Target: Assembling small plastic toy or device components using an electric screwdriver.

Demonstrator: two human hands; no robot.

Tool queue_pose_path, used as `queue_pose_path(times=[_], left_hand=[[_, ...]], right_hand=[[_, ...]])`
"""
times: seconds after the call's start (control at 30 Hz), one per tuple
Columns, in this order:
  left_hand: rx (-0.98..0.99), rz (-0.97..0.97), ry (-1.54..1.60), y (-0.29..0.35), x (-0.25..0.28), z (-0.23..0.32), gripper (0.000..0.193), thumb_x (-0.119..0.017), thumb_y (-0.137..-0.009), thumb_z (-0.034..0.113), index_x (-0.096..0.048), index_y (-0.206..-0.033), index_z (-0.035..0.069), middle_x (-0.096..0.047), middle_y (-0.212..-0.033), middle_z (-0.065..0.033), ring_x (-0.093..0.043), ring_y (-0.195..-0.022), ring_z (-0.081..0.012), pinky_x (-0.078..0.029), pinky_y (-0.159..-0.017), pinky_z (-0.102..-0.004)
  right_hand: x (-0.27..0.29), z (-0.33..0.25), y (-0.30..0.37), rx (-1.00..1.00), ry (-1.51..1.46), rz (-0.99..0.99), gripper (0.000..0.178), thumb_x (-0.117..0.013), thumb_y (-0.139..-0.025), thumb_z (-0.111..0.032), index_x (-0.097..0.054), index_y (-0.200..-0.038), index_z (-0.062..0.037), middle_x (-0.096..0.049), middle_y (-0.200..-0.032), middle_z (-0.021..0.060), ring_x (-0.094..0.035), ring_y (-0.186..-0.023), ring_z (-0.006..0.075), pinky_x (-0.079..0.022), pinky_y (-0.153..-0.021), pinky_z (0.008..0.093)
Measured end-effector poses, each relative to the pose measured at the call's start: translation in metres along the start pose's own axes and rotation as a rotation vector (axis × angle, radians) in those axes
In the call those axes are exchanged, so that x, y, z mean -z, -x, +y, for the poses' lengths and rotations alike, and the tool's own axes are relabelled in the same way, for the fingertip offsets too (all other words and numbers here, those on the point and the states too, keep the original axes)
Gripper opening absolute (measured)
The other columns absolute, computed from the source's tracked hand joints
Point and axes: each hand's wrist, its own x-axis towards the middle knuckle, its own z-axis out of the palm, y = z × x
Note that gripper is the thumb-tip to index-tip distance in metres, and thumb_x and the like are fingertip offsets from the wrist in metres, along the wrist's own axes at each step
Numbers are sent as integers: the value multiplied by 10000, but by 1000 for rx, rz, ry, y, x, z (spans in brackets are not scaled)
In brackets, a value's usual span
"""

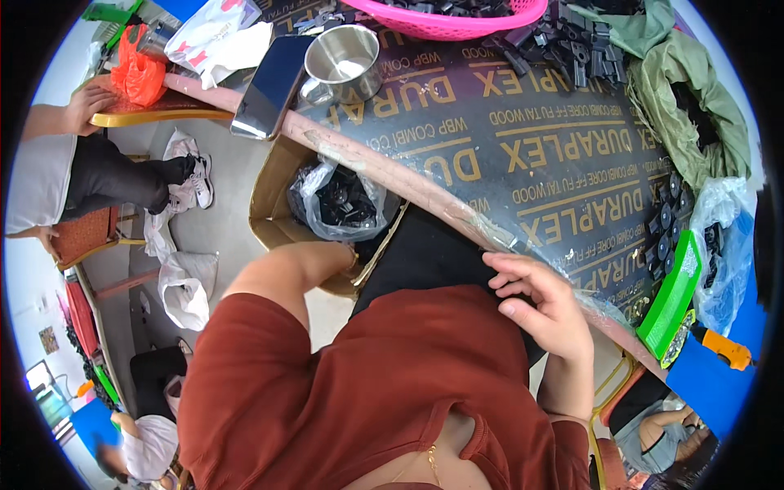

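My left forearm (pixel 306 265) reaches down beside the cardboard box (pixel 265 192), and a thin bracelet shows at the wrist. The fingers of that hand are hidden. In the box is a clear plastic bag (pixel 306 200) that holds small black parts (pixel 347 204). My right hand (pixel 539 302) is at the table's near edge, above my lap. Its fingers are loosely bent and apart, with nothing between them. Closest to it is the pinkish table edge (pixel 445 200).
On the dark printed tabletop (pixel 457 122) are a metal mug (pixel 343 61), a phone (pixel 269 86) and a pink basket (pixel 457 24). Black parts (pixel 580 49), a green sack (pixel 694 90) and a green tray (pixel 674 298) line the right. A person (pixel 90 175) sits at left.
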Motion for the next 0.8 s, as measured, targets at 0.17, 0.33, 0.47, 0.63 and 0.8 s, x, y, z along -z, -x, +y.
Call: queue_pose_path(times=[0.17, 0.33, 0.47, 0.63, 0.8], left_hand=[[126, -165, -7, -1, 49, 9, 428, -528, -954, 379, -604, -1326, 181, -571, -1386, -42, -503, -1298, -289, -428, -1016, -471], [258, -381, 28, 8, 61, 22, 307, -573, -942, 215, -698, -1215, 147, -647, -1283, -104, -613, -1185, -309, -525, -916, -463], [-13, -477, 27, 52, 206, 51, 326, -575, -889, 200, -719, -1137, 44, -719, -1101, -158, -688, -1030, -353, -553, -859, -429], [23, -54, 717, 127, 308, 37, 242, -554, -831, 173, -661, -975, 10, -691, -897, -222, -676, -838, -372, -521, -765, -445], [446, 759, 907, 81, 222, -30, 330, -542, -941, 256, -541, -1175, 23, -657, -969, -262, -643, -913, -442, -497, -862, -445]], right_hand=[[-5, -6, -1, -1, 2, -16, 458, -683, -865, -13, -583, -1312, -10, -580, -1347, 133, -625, -1039, 201, -542, -871, 325], [-19, -13, -20, 42, 55, -140, 438, -678, -883, -43, -577, -1309, -21, -602, -1295, 122, -644, -989, 200, -542, -861, 313], [-54, -3, -59, 167, 280, -281, 365, -653, -918, -116, -583, -1266, -28, -604, -1264, 141, -647, -1017, 256, -531, -885, 359], [-114, 58, -134, 410, 750, -447, 137, -580, -859, -95, -664, -915, -2, -673, -943, 137, -615, -982, 332, -517, -870, 412], [-170, 129, -212, 727, 1396, -375, 212, -545, -809, -156, -729, -847, -57, -696, -899, 92, -627, -1000, 267, -383, -1076, 445]])
